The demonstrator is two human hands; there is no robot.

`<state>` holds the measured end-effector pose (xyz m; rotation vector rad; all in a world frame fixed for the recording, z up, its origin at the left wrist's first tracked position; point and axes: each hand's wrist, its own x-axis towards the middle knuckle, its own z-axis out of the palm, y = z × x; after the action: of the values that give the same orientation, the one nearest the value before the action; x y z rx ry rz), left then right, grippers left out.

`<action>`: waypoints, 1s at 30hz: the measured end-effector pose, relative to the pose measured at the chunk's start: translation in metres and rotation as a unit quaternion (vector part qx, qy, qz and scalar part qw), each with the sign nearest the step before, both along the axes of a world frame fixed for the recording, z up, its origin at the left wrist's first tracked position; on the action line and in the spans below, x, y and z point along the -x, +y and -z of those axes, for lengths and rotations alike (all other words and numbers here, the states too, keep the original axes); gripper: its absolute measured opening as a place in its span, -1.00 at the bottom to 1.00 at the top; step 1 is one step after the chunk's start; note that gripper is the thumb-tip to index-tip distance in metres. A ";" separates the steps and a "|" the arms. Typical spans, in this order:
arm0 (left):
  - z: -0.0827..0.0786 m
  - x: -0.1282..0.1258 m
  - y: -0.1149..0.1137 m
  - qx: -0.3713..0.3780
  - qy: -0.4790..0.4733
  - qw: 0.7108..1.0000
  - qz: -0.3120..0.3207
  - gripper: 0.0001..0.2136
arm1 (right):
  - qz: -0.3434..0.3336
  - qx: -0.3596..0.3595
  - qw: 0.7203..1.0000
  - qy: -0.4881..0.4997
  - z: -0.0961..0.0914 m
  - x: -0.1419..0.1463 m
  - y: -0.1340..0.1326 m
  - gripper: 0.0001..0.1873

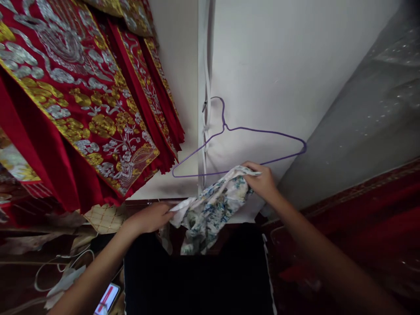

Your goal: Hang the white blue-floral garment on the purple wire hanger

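Purple wire hanger (262,131) hung by its hook beside a white cable (207,72). Floral-print cloth (215,208) overlapped its lower bar, drooping below; contact unclear. Left hand (155,217) pinched one end, right hand (263,181) gripped the other, apparently to keep the edge spread.

There is 1 view, from a camera on the person's head, looking forward and down past the black clothing (197,284) at the bottom edge. It faces a pale wall (269,70), near enough that the left forearm (90,260) and right forearm (311,236) reach in from below toward the floral cloth (216,210), just below centre.
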<state>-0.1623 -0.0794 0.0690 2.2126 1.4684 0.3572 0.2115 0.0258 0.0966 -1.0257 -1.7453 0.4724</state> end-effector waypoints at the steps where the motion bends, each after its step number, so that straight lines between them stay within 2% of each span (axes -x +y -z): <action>1: -0.004 -0.001 0.004 -0.041 0.035 0.999 -0.004 -0.74 | -0.003 -0.001 1.000 -0.007 -0.005 -0.003 -0.004 -0.85; 4: -0.026 -0.006 0.018 -0.158 0.119 0.980 -0.037 -0.68 | 0.002 -0.009 1.000 -0.008 -0.017 -0.007 -0.012 -0.89; 6: -0.048 -0.012 0.027 -0.225 0.128 0.965 -0.044 -0.69 | 0.006 -0.015 1.000 0.000 -0.021 -0.007 -0.015 -0.89; 10: -0.094 -0.027 0.040 -0.321 0.084 0.943 0.019 -0.71 | -0.008 -0.014 1.000 0.009 -0.023 -0.001 -0.020 -0.89; 13: -0.115 -0.038 0.046 -0.354 0.035 0.933 0.047 -0.73 | -0.011 0.001 0.999 0.030 -0.021 0.007 -0.026 -0.87; 16: -0.121 -0.051 0.052 -0.384 -0.017 0.923 0.024 -0.76 | -0.034 0.029 0.998 0.036 -0.019 0.019 -0.034 -0.87; 19: -0.115 -0.062 0.061 -0.384 -0.090 0.919 0.005 -0.69 | -0.069 0.044 0.996 0.033 -0.014 0.033 -0.043 -0.84; 22: -0.108 -0.064 0.073 -0.372 -0.126 0.919 0.015 -0.65 | -0.047 0.023 0.998 0.023 -0.008 0.037 -0.049 -0.52; 24: -0.107 -0.058 0.080 -0.378 -0.119 0.918 0.012 -0.67 | 0.018 -0.008 0.999 0.051 -0.007 0.026 -0.048 -0.23; 26: -0.109 -0.048 0.085 -0.387 -0.106 0.916 0.009 -0.69 | 0.111 -0.054 0.988 0.087 -0.014 0.006 -0.043 0.00; 28: -0.115 -0.039 0.088 -0.392 -0.093 0.915 0.017 -0.70 | 0.181 -0.074 0.977 0.082 -0.028 -0.020 -0.035 0.01; 29: -0.118 -0.034 0.090 -0.394 -0.088 0.914 0.023 -0.70 | 0.182 -0.054 0.980 0.058 -0.038 -0.032 -0.032 -0.09; 30: -0.121 -0.031 0.091 -0.398 -0.086 0.913 0.025 -0.71 | 0.153 -0.014 0.988 0.028 -0.048 -0.043 -0.029 -0.24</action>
<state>-0.1315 0.0118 0.1899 2.7054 1.2937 1.2886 0.2548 -0.0031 0.1446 -1.2242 -1.5056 0.2784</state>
